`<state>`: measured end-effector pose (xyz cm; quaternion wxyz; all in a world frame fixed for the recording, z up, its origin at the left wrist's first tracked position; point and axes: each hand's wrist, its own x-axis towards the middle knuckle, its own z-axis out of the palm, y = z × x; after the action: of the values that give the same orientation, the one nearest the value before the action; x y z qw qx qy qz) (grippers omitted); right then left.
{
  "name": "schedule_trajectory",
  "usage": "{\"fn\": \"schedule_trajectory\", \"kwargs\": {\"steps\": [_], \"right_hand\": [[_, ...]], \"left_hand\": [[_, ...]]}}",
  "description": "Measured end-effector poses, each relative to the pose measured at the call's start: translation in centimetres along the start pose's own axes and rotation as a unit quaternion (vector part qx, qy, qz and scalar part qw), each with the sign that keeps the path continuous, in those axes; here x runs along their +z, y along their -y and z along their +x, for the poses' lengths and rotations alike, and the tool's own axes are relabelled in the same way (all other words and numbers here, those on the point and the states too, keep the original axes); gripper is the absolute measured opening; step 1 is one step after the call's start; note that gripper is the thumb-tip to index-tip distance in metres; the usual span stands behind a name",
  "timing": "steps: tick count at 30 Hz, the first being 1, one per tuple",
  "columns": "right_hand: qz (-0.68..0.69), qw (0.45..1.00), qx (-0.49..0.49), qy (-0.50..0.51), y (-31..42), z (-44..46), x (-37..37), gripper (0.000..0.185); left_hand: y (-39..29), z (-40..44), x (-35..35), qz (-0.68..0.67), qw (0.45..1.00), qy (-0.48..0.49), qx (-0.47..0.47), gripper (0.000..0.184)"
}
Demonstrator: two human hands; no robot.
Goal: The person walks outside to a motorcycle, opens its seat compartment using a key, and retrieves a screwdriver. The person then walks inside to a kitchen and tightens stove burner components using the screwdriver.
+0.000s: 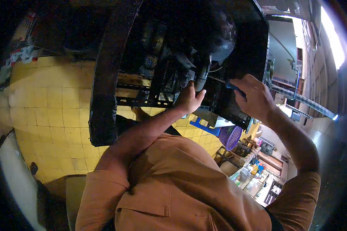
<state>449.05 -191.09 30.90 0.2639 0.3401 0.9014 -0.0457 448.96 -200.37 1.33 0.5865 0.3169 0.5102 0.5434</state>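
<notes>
My right hand (251, 96) is closed round the dark blue handle of a screwdriver (235, 87). Its thin shaft points left toward a dark cylindrical part (201, 79) inside a black metal frame (104, 77). Against the lower end of that part rests my left hand (190, 99), thumb and finger raised on either side of it; whether it grips the part is hard to tell. Just above, a short metal pipe and a thin pale wire (216, 70) meet near a rounded dark tank (221, 36). Deep shadow hides much of the frame's inside.
Yellow tiles (58, 115) cover the floor at left. Below the frame are a blue stool (205, 127) and a purple basket (230, 138). Cluttered shelves (254, 181) stand at lower right. A metal bar (304, 101) juts out beyond my right hand.
</notes>
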Motion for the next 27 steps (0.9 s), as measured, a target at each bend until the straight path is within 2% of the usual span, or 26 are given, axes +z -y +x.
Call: {"fn": "schedule_trajectory", "kwargs": {"steps": [6, 12, 20, 22, 23, 25, 27], "right_hand": [[-0.01, 1.0, 0.0, 0.01, 0.1, 0.1, 0.1, 0.026], [0.002, 1.0, -0.006, 0.0, 0.0, 0.0, 0.0, 0.025], [-0.019, 1.0, -0.002, 0.012, 0.0, 0.2, 0.0, 0.025], [-0.153, 0.983, -0.096, -0.012, 0.2, 0.6, -0.1, 0.025], [-0.153, 0.983, -0.096, -0.012, 0.2, 0.8, -0.3, 0.025], [-0.214, 0.953, -0.211, -0.045, 0.2, 0.9, -0.6, 0.028], [-0.205, 0.955, -0.21, -0.035, 0.3, 0.9, -0.6, 0.027]], "left_hand": [[-0.6, -0.2, -0.3, -0.016, 1.0, -0.003, -0.001, 0.042], [0.1, -0.2, 0.0, 0.031, 0.999, 0.003, 0.019, 0.045], [-0.3, -0.1, -0.1, -0.012, 1.0, 0.002, -0.013, 0.041], [-0.2, -0.1, -0.1, -0.015, 1.0, -0.001, -0.014, 0.041], [-0.1, -0.1, 0.0, -0.013, 1.0, -0.002, -0.014, 0.04], [0.1, -0.1, 0.2, -0.008, 1.0, -0.008, -0.005, 0.04], [-0.2, -0.1, 0.0, -0.005, 1.0, -0.013, 0.003, 0.041]]}}
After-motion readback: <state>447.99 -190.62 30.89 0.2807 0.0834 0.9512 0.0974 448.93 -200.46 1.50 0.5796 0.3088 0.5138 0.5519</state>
